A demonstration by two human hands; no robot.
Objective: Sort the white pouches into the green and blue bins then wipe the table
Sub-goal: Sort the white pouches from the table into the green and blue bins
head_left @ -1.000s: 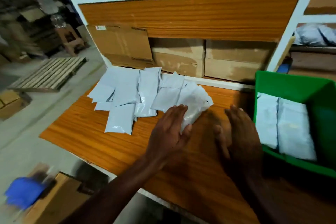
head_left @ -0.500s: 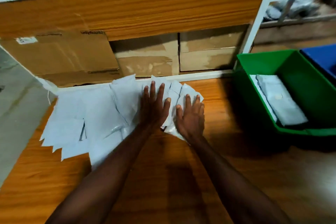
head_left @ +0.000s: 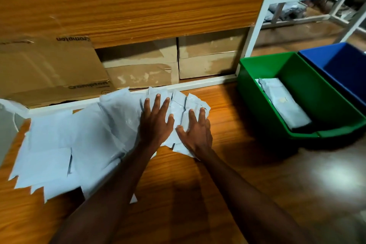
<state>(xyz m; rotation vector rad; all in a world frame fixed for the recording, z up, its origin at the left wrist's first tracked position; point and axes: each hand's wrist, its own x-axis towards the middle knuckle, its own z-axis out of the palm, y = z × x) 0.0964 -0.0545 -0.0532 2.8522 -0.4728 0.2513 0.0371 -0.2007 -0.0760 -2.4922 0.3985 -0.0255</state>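
White pouches (head_left: 79, 144) lie spread in an overlapping pile across the left of the wooden bench (head_left: 247, 184). To the right stand a green bin (head_left: 257, 93) holding pouches, then a blue bin (head_left: 316, 61). Left hand (head_left: 156, 125) and right hand (head_left: 196, 132) press flat on the pile's right end, each grip open, fingers spread.

Before you, a wood-grain counter (head_left: 198, 194) meets a white-framed shelf (head_left: 257, 16); cardboard boxes (head_left: 142, 65) sit beneath its wooden panel (head_left: 138, 10), and light glares on the right.
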